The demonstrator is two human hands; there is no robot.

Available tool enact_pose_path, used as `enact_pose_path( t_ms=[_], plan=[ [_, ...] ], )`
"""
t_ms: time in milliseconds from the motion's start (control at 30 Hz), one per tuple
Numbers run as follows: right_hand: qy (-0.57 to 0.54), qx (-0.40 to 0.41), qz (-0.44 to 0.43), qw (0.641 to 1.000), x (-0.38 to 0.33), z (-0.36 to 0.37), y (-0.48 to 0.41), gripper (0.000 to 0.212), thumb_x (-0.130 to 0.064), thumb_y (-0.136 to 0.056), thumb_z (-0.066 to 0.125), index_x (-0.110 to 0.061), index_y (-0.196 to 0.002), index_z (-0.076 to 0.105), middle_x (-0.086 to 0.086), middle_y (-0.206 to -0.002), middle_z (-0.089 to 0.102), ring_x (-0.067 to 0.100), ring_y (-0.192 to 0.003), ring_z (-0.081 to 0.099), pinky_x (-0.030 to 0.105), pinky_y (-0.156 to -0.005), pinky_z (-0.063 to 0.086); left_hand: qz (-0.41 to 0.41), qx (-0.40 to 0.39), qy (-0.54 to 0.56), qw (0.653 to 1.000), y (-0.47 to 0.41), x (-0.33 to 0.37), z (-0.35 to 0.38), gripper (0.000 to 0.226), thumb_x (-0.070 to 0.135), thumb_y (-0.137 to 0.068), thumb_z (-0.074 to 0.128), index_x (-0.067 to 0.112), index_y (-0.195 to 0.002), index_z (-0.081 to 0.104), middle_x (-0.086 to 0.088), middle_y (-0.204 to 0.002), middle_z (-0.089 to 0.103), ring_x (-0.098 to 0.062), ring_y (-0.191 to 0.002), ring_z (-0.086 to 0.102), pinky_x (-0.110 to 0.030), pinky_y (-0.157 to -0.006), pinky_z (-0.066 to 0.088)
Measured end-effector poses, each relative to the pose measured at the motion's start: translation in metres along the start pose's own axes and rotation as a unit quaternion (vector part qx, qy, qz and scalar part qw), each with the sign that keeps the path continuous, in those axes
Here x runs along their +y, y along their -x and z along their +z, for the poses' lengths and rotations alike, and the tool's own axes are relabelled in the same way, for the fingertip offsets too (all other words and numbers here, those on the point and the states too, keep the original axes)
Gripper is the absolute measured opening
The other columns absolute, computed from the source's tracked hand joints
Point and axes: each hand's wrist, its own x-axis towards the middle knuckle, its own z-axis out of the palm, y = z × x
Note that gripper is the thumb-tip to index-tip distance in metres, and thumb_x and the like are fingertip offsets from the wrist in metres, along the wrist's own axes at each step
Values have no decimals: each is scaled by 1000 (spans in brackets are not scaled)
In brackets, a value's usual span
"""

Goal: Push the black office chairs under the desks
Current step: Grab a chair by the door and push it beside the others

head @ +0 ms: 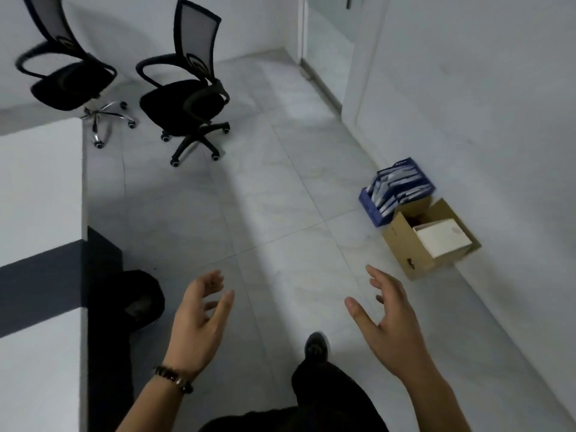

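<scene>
Near: left hand (199, 319) and right hand (386, 325) raised in front of the body, palms turned toward each other. Fingers loose and slightly curled, spread, holding nothing. Bracelet (174, 377) on left wrist. One shoe (316, 347) forward on the tiled floor (280, 198), so probably mid-stride.

Near left: white desk (37, 213) with a dark band across it. A dark round shape (137, 300) sits low beside its edge (possibly a chair already tucked in, cannot tell).

Mid right: open cardboard box (402, 244) and blue box (371, 210) of packets, touching, both against the wall (483, 104).

Far left: two black mesh-back chairs in the open, well apart from both hands. Right chair (184, 101) has a black base. Left chair (71, 82) has a chrome base and stands just beyond the desk's far end. Neither is under a desk.

Progress, as judged: at least these two chairs left to do and neither touched. Next is the walk over, with the right chair the closer one to reach.
</scene>
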Motion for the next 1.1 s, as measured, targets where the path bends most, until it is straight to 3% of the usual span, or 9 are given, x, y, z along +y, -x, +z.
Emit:
enact_pose_path(
  t_ms=[133, 267, 400, 467, 567, 733, 933, 1100],
  plan=[
    [13, -46, -37, 998, -45, -10, -148, 60, -54, -84, 58, -42, -139, 36, -16, -138, 43, -1, -123, 44, 24, -98, 41, -1, 53, 13, 999, -112, 44, -5, 44, 36, -87, 59, 16, -125, 50, 15, -119, 55, -9, -111, 57, -32, -89, 50],
    [15, -93, -68, 993, -78, 7, -287, 57, -39, -89, 64, -39, -139, 38, -18, -132, 44, -7, -115, 47, 2, -89, 36, -24, 106, 30, 994, -214, 50, -2, 44, 39, -88, 58, 16, -125, 50, 12, -121, 56, -4, -112, 55, -26, -87, 48],
    [-21, -125, -61, 990, -71, 57, -417, 61, -41, -85, 65, -34, -141, 41, -16, -137, 46, -2, -123, 47, 26, -101, 44, -88, 127, 58, 986, -320, 19, 19, 43, 44, -86, 58, 21, -122, 51, 10, -119, 57, -6, -110, 57, -31, -88, 50],
    [-11, -133, -63, 989, -69, 80, -477, 63, -41, -84, 66, -33, -141, 41, -17, -137, 46, -3, -123, 48, 31, -102, 45, -112, 134, 62, 983, -380, 5, 29, 37, 41, -86, 60, 24, -119, 52, 11, -116, 58, -5, -108, 57, -34, -89, 51],
    [12, -143, -50, 988, -86, 99, -577, 62, -39, -85, 67, -35, -141, 40, -16, -136, 46, -4, -122, 47, 34, -103, 46, -121, 130, 59, 982, -492, 6, 30, 29, 24, -89, 59, 23, -118, 51, 11, -115, 58, -4, -107, 57, -36, -88, 52],
    [4, -109, -69, 992, -140, 100, -732, 65, -44, -83, 65, -31, -142, 41, -15, -136, 48, -3, -122, 48, 28, -99, 45, -81, 107, 31, 990, -676, 51, 0, 31, 22, -92, 57, 21, -121, 49, 2, -117, 57, 0, -101, 57, -14, -73, 45],
    [-53, -61, -38, 996, -157, 121, -913, 70, -46, -80, 64, -28, -143, 41, -16, -138, 48, 0, -125, 48, 29, -100, 44, -37, 88, -4, 995, -889, 89, -4, 33, 22, -92, 55, 20, -124, 46, 7, -114, 54, 1, -103, 54, -14, -75, 43],
    [-13, -85, -37, 996, -131, 166, -1076, 65, -37, -87, 65, -27, -145, 37, -10, -144, 41, 6, -131, 41, 39, -109, 39, -99, 101, -12, 990, -1031, 69, 36, 37, 18, -91, 56, 17, -127, 45, 5, -114, 53, 3, -99, 53, -18, -79, 47]
  ],
)
